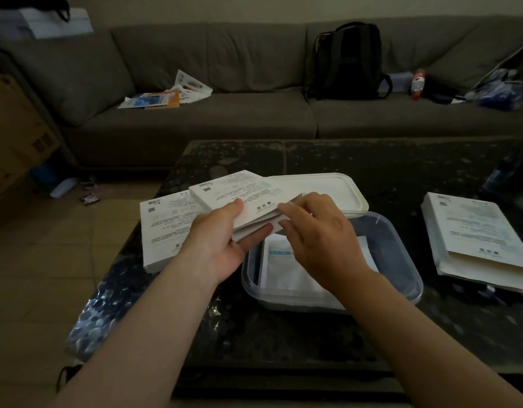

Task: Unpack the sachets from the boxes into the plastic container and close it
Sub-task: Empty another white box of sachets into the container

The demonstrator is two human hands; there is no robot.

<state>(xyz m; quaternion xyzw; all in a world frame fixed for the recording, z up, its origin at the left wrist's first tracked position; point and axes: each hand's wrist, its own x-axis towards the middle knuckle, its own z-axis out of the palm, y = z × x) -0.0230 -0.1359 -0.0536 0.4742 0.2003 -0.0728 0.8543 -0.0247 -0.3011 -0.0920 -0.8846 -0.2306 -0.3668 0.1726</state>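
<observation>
While above container's (399, 252) corner (lid (322, 187) aside), box (226, 192).

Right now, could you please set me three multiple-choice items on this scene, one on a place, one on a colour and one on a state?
1. Relative to the container, the lid lies: A on top of it; B behind it, on the table; C underneath it.
2. The box held in the left hand and right hand is: A white; B brown; C blue.
3. The container is: A closed; B open and empty; C open with sachets inside.

Answers: 1 B, the lid rests flat on the table beyond the container's far rim. 2 A, its printed face is white. 3 C, white sachets lie in it, uncovered.
</observation>
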